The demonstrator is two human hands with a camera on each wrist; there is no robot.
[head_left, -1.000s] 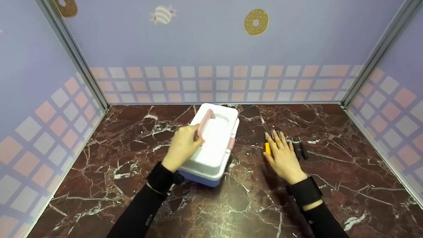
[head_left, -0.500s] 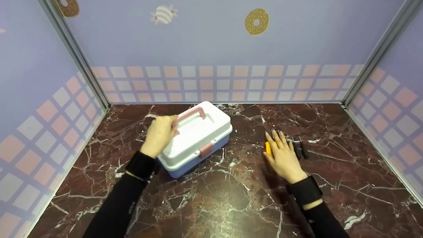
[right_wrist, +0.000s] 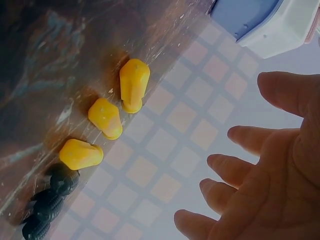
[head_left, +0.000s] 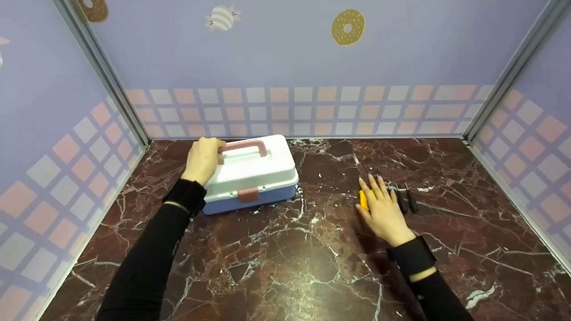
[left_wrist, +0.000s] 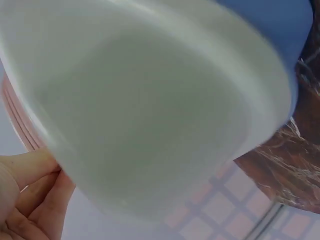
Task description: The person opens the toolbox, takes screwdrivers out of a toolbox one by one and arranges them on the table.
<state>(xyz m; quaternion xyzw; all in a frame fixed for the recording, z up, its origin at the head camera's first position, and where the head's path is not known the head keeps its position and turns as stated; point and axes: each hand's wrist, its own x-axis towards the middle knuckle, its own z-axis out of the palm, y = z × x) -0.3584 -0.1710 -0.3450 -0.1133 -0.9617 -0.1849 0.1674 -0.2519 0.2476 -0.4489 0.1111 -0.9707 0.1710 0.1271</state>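
My left hand [head_left: 203, 161] pinches the left end of the pink carrying handle [head_left: 243, 145] on a storage box [head_left: 263, 171]. This box has a white lid, a blue base and a pink front latch, and its lid is closed. In the left wrist view the white lid [left_wrist: 150, 110] fills most of the picture, with thumb and fingers at the handle's edge. My right hand [head_left: 386, 216] is spread, palm down, above a row of screwdrivers. Yellow handles [right_wrist: 134, 85] and black handles [right_wrist: 48, 205] show beneath it in the right wrist view, apart from the palm.
The dark red marbled tabletop [head_left: 285, 267] carries the box at back left and the screwdrivers at right. A patterned back wall [head_left: 303, 111] rises just behind the box. Side walls [head_left: 49, 178] bound the table left and right.
My left hand has swung back and left, turning the box from lengthwise to nearly crosswise, so its latch now faces front. My right hand has stayed over the screwdrivers.
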